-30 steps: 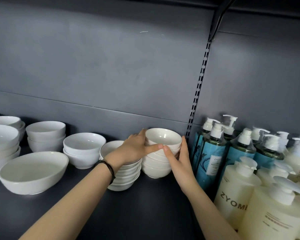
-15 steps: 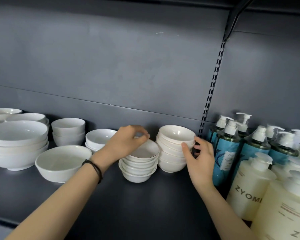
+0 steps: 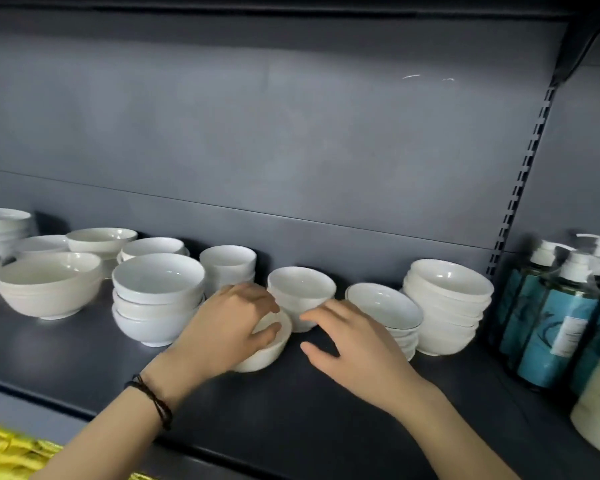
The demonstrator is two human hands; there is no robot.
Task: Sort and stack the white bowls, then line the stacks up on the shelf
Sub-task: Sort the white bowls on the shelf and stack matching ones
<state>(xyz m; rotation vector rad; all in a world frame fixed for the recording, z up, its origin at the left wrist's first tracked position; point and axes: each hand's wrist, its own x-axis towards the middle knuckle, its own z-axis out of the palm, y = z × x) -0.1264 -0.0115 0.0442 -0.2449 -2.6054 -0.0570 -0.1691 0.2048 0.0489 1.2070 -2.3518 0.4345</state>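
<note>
On the dark grey metal shelf [image 3: 291,427], near its front, a small white ceramic bowl [image 3: 271,355] sits under my left hand [image 3: 229,327], which grips it with the thumb inside the rim and the fingers curled over it. My right hand [image 3: 357,348] hovers just beside it, fingers spread, holding nothing. A stack of small white bowls [image 3: 302,289] stands just behind, and teal pump bottles [image 3: 551,323] stand at the far right.

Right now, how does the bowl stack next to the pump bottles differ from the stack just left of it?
The right stack, beside the pump bottles, is taller than the left stack. The right stack's top sits level; the left stack is capped by a tilted bowl. The right stack's bowls look deeper, the left stack's shallower. Both are white, on the shelf.
</note>
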